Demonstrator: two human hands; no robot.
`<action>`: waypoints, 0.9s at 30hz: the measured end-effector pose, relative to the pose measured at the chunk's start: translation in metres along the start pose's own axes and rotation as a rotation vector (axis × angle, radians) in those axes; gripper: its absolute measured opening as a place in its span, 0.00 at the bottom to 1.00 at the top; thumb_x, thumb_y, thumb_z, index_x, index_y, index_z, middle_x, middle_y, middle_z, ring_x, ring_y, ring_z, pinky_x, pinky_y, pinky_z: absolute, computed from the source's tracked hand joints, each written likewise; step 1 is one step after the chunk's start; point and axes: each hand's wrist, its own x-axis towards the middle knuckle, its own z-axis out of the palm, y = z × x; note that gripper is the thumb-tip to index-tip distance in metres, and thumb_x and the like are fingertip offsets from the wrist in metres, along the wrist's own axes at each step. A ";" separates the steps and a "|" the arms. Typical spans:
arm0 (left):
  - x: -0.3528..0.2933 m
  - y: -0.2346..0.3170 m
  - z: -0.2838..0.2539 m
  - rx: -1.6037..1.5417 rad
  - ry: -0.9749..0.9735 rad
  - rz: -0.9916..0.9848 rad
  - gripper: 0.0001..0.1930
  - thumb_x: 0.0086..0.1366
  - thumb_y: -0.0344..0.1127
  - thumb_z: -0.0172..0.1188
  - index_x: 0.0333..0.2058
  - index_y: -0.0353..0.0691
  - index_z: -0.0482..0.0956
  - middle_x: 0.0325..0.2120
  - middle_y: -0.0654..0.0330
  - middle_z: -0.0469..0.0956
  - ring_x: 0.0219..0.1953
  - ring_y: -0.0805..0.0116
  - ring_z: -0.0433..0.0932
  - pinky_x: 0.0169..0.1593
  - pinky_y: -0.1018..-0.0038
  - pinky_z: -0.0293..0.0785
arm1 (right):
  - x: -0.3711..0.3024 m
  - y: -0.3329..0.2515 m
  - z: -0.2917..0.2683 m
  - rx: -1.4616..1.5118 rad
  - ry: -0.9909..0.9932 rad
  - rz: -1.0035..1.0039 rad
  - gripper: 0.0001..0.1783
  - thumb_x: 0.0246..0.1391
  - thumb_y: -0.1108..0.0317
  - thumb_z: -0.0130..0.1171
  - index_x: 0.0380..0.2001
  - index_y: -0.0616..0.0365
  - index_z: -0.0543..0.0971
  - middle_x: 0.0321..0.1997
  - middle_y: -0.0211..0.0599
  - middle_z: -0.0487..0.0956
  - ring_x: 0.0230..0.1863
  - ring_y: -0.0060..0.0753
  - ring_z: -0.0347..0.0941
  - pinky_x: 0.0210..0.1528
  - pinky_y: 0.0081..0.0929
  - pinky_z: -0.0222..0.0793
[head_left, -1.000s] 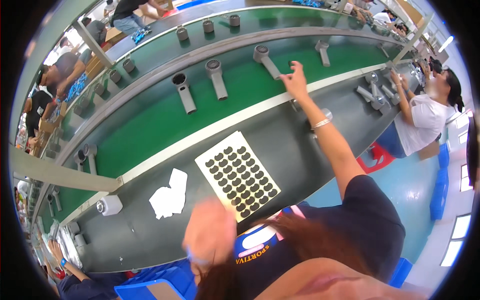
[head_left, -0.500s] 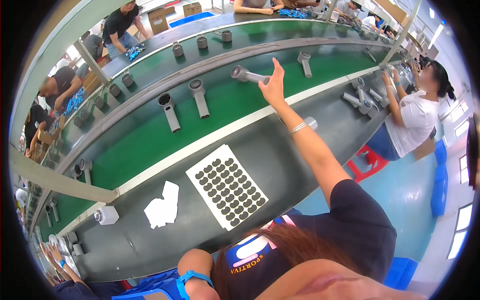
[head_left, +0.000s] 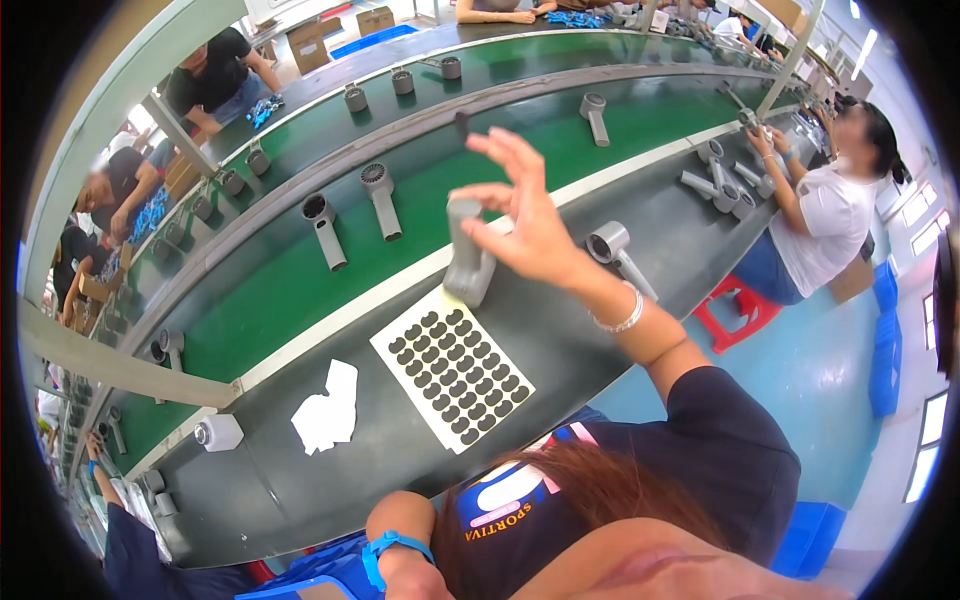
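My right hand point(head_left: 525, 215) pinches a grey handheld-fan body point(head_left: 468, 255) between thumb and a finger, its other fingers raised. The body stands tilted over the top edge of a white sheet point(head_left: 455, 385) with rows of black rounded stickers. A small dark piece point(head_left: 462, 123) shows at the tip of a raised finger; it looks like one of the stickers, but blur leaves this unsure. By my right forearm another grey fan body point(head_left: 622, 255) lies on the dark table. My left hand point(head_left: 400, 515) is low at the table's near edge, above a blue wristband, its fingers hidden.
A green conveyor belt point(head_left: 260, 280) beyond the table carries several grey fan bodies. Crumpled white paper point(head_left: 328, 408) and a white bottle-like container point(head_left: 218, 432) lie to the left. A co-worker point(head_left: 825, 225) sits at the right near more fan bodies; a post point(head_left: 130, 365) rises at the left.
My right hand has come back from the belt toward the sheet, bringing a fan body with it. The fan bodies on the belt have shifted left. My left hand has barely moved.
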 end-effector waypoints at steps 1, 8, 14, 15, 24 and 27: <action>-0.005 0.000 0.005 0.084 0.034 0.052 0.11 0.67 0.29 0.42 0.43 0.45 0.73 0.25 0.62 0.72 0.18 0.70 0.70 0.18 0.71 0.65 | -0.008 -0.008 0.010 0.073 -0.037 0.026 0.49 0.46 0.84 0.58 0.65 0.50 0.42 0.68 0.50 0.50 0.53 0.40 0.72 0.52 0.37 0.70; 0.010 0.003 0.001 -0.060 0.016 -0.113 0.14 0.68 0.31 0.40 0.47 0.48 0.72 0.25 0.63 0.73 0.18 0.69 0.70 0.19 0.71 0.65 | -0.060 -0.012 0.054 -0.058 -0.237 -0.029 0.44 0.45 0.84 0.59 0.63 0.53 0.50 0.68 0.50 0.50 0.55 0.42 0.72 0.55 0.36 0.70; 0.006 0.002 0.011 0.033 0.006 -0.041 0.14 0.68 0.33 0.39 0.48 0.49 0.72 0.26 0.62 0.74 0.18 0.69 0.71 0.19 0.71 0.65 | -0.075 -0.016 0.066 0.018 -0.258 -0.081 0.44 0.45 0.85 0.60 0.63 0.52 0.51 0.66 0.54 0.52 0.51 0.42 0.74 0.52 0.36 0.72; 0.007 -0.002 0.010 0.037 0.004 -0.041 0.14 0.68 0.33 0.39 0.48 0.49 0.72 0.26 0.62 0.74 0.18 0.69 0.71 0.19 0.71 0.65 | -0.075 -0.016 0.067 0.025 -0.269 -0.088 0.45 0.44 0.85 0.60 0.63 0.52 0.51 0.66 0.54 0.53 0.51 0.42 0.74 0.52 0.36 0.72; 0.005 -0.002 0.027 0.104 0.067 0.087 0.10 0.65 0.27 0.44 0.42 0.43 0.73 0.24 0.62 0.73 0.19 0.69 0.72 0.20 0.71 0.68 | -0.081 -0.016 0.056 0.010 -0.252 -0.103 0.46 0.44 0.85 0.60 0.64 0.52 0.50 0.65 0.53 0.53 0.51 0.42 0.74 0.52 0.35 0.72; 0.010 0.001 0.024 0.061 -0.001 0.060 0.09 0.65 0.26 0.46 0.40 0.42 0.73 0.23 0.61 0.73 0.19 0.68 0.72 0.20 0.71 0.69 | -0.083 -0.018 0.061 0.025 -0.250 -0.100 0.46 0.44 0.84 0.61 0.64 0.53 0.50 0.65 0.53 0.54 0.50 0.43 0.74 0.52 0.34 0.72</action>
